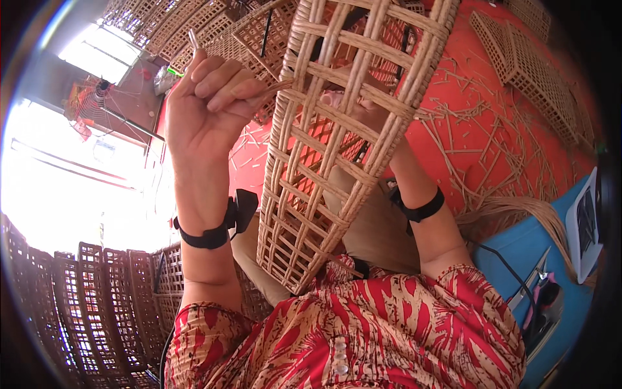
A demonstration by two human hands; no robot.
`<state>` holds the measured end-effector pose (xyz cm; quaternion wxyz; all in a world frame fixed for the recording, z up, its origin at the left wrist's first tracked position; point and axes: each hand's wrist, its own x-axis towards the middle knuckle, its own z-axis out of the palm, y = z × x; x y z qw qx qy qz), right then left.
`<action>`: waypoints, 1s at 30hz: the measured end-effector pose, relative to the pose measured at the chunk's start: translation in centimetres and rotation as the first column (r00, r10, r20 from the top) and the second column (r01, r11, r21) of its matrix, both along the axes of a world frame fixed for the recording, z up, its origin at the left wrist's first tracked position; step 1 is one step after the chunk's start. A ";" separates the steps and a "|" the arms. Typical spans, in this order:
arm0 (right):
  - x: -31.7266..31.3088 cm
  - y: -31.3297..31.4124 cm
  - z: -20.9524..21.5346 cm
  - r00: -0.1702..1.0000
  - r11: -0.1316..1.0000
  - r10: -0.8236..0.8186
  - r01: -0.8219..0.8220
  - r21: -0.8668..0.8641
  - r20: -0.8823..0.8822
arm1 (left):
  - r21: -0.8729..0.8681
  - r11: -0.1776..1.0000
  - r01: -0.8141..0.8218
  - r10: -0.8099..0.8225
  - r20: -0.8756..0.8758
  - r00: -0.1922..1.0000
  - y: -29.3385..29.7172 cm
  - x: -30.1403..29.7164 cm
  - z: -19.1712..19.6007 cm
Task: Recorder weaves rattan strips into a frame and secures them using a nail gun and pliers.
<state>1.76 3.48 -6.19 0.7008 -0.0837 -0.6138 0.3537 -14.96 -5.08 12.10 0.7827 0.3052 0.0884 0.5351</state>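
A tall woven rattan basket (pixel 311 168) with an open lattice stands tilted in front of me, its lower end by my lap. My left hand (pixel 214 97) is to the left of its upper part, fingers curled closed round a thin rattan strand (pixel 193 40). One end of the strand sticks up past the fingers; a length also runs from the hand to the basket's edge. My right hand (pixel 370 107) is behind the lattice. Its bent fingers show partly through the gaps, and what they pinch is hidden.
Strand offcuts (pixel 492 136) litter the red floor (pixel 447 194). Lattice panels (pixel 534 74) lie at the far right. A rattan bundle (pixel 518 211) trails over a blue surface (pixel 505 259) with scissors (pixel 528 285). Stacked dark baskets (pixel 97 298) stand at left; a fan (pixel 94 97) is behind.
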 end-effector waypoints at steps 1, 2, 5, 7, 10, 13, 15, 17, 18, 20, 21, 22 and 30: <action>0.4 0.4 -0.5 0.999 0.999 -0.042 0.042 -0.011 0.015 | -0.004 1.000 -0.005 0.005 0.004 1.000 -0.2 0.0 0.0; 0.9 0.6 -1.1 0.996 0.996 -0.083 0.083 -0.022 0.031 | -0.011 1.000 -0.001 0.001 0.001 1.000 -0.4 0.2 0.0; 2.1 1.5 -3.0 0.984 0.983 -0.092 0.114 -0.142 0.152 | -0.013 0.999 -0.033 0.033 -0.012 0.999 -0.4 0.7 -0.2; 2.5 1.4 -3.0 0.980 0.982 -0.127 0.146 -0.121 0.150 | -0.005 1.000 -0.026 0.026 -0.023 0.999 -0.2 0.4 -0.3; 2.7 -0.1 -0.2 0.926 0.977 -0.212 0.211 0.038 0.312 | 0.003 1.000 -0.002 0.002 0.007 1.000 -0.1 -0.2 -0.5; 3.0 -1.1 0.7 0.931 0.984 -0.179 0.169 0.060 0.318 | 0.005 1.000 0.017 -0.017 0.014 1.000 -0.2 0.0 -0.3; 3.5 -1.0 0.7 0.916 0.996 -0.092 0.091 0.020 0.390 | 0.004 0.999 0.034 -0.034 0.018 0.999 0.1 -0.2 -0.4; 3.1 -1.0 0.9 0.926 0.997 -0.081 0.071 0.041 0.369 | -0.003 0.999 0.052 -0.052 0.023 0.998 0.2 -0.3 -0.4; 3.0 -1.0 1.0 0.935 0.997 -0.069 0.050 0.065 0.349 | -0.002 0.999 0.051 -0.051 0.015 0.999 0.2 -0.2 -0.3; 3.1 -1.3 1.7 0.948 0.999 -0.002 -0.010 0.036 0.317 | 0.001 0.999 0.045 -0.045 0.006 0.999 0.0 -0.2 -0.2; 3.1 -1.3 1.9 0.957 0.998 0.063 -0.068 0.009 0.284 | -0.004 0.999 0.036 -0.036 0.012 0.999 0.0 -0.2 -0.2; 3.1 -1.3 1.7 0.956 0.998 0.061 -0.066 0.009 0.286 | -0.009 0.999 0.032 -0.031 0.020 0.999 0.0 -0.1 -0.3; 2.8 -3.5 3.7 0.935 0.974 0.218 -0.192 -0.120 0.279 | 0.019 0.999 0.051 -0.052 0.021 0.998 -0.2 0.0 -0.3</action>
